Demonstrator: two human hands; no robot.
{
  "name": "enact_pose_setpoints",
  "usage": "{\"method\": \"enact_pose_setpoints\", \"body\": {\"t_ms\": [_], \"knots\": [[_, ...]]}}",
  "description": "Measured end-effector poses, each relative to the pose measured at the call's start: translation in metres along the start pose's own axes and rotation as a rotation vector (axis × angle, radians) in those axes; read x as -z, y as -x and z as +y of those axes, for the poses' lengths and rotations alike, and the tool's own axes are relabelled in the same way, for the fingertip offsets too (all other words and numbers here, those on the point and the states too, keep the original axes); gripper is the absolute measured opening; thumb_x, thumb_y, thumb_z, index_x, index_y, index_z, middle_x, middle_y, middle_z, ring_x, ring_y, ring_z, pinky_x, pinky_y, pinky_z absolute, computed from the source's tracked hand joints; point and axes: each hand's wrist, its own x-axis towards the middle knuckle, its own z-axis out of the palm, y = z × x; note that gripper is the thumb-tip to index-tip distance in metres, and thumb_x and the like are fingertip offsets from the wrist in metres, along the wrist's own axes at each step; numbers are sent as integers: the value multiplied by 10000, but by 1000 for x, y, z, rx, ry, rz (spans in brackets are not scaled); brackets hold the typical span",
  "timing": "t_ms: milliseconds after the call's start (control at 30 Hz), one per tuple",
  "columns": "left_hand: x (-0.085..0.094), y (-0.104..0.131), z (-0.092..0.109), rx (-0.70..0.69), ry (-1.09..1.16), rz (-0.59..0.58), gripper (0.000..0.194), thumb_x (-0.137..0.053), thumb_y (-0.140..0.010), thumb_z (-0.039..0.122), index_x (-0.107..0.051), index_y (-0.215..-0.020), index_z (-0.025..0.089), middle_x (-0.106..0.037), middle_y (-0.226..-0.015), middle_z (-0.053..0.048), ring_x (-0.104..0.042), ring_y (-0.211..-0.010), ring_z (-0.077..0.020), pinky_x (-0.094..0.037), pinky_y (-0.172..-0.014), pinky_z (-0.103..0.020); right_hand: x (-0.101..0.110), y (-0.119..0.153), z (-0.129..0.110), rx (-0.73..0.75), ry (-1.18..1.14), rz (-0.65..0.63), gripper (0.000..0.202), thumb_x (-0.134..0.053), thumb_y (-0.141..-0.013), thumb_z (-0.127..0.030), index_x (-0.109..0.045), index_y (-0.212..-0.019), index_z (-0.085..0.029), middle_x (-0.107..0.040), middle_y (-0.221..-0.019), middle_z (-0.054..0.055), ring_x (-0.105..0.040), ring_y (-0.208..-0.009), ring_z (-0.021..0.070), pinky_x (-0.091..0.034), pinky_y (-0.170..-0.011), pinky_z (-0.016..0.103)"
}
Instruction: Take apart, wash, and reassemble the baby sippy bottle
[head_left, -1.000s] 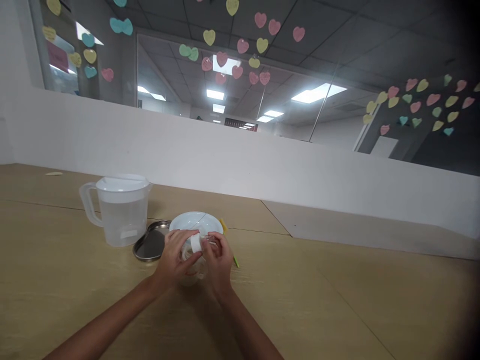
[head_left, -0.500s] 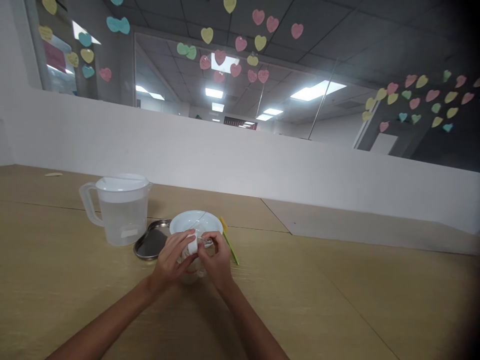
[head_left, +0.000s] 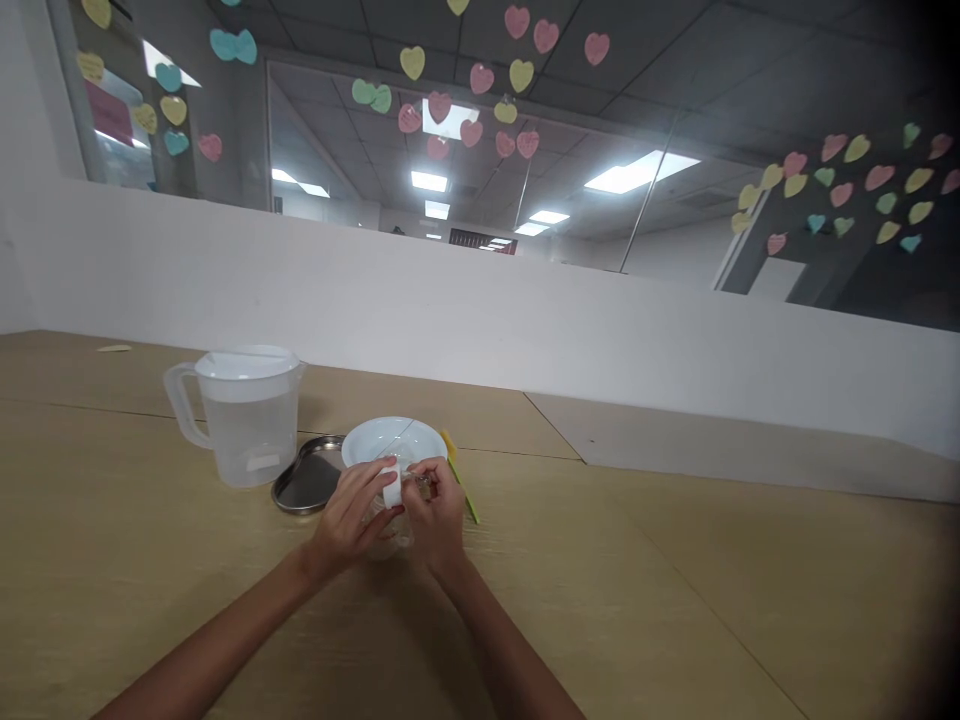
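Observation:
My left hand (head_left: 352,515) is closed round a small white cap-like piece (head_left: 392,486), tilted on its side above the table. Close beside it, the fingers of my right hand (head_left: 437,515) pinch a small clear, shiny piece (head_left: 421,484) whose kind I cannot make out. Below both hands is a see-through vessel (head_left: 388,545), mostly covered by my fingers. Just behind my hands sits a wide white bowl (head_left: 364,437). A thin green stick with a yellow end (head_left: 466,497) lies right of the bowl.
To the left stands a translucent pitcher (head_left: 253,440) with a handle and liquid inside. A shallow metal kidney-shaped tray (head_left: 307,482) lies between it and my left hand. A white low wall (head_left: 420,310) runs behind the wooden table (head_left: 637,590), with a window above.
Both hands stay together over the vessel. The white piece has turned slightly, and my right fingers have curled in closer to it. The view has shifted a little.

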Motion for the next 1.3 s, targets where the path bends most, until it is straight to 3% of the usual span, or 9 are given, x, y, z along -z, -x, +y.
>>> {"method": "enact_pose_setpoints", "body": {"t_ms": [200,300,467,700,900,1067,1167,1300], "knots": [[2,-3,1,-40,-7,-7,439,-549,-814,157,-407,-1229,168,-580,-1153,-172,-540,-1098,-254,-479,-851,-420,-4,3,-4,-99,-145,-4,47,-486,-681,-214,-449,-704,-197,-456,-630,-48,-414,-514,84,-387,-462,191],[3,-4,2,-36,-8,10,445,-563,-806,166,-412,-1224,170,-586,-1141,-166,-543,-1092,-256,-480,-852,-420,-6,3,-3,-64,-121,48,49,-495,-677,-209,-455,-704,-197,-481,-636,-41,-449,-537,93,-402,-492,202],[2,-2,2,12,66,13,468,-534,-812,129,-398,-1259,151,-565,-1165,-173,-518,-1117,-249,-463,-889,-420,-2,7,-1,262,110,93,50,-516,-709,-146,-508,-736,-188,-544,-701,-14,-526,-673,122,-448,-639,245],[1,1,6,107,163,-3,460,-505,-829,166,-396,-1275,164,-543,-1212,-154,-503,-1142,-243,-451,-932,-409,4,8,-6,712,199,92,181,-500,-774,-45,-516,-844,-211,-580,-736,4,-526,-680,129,-462,-636,282],[3,-3,7,86,113,17,471,-497,-832,163,-385,-1288,180,-555,-1193,-141,-507,-1141,-243,-446,-944,-419,8,2,-2,924,328,87,227,-512,-778,-24,-528,-929,-193,-607,-760,48,-540,-696,149,-485,-599,294],[4,-7,5,85,25,2,458,-502,-845,234,-382,-1285,191,-589,-1156,-125,-532,-1116,-237,-449,-944,-409,15,-1,3,1080,484,5,229,-501,-805,-54,-535,-1003,-163,-634,-856,99,-567,-797,181,-504,-686,350],[4,-8,5,160,19,-14,450,-524,-838,271,-398,-1265,204,-593,-1162,-107,-537,-1114,-233,-437,-958,-396,15,-4,7,962,440,61,226,-461,-826,-58,-522,-1006,-179,-628,-878,89,-579,-830,171,-502,-722,346],[6,-7,-3,487,78,8,406,-497,-851,311,-428,-1239,213,-557,-1214,-89,-520,-1128,-223,-430,-950,-366,18,-11,14,535,256,339,111,-509,-838,-178,-518,-948,-182,-603,-933,85,-575,-917,178,-484,-791,353]]}}
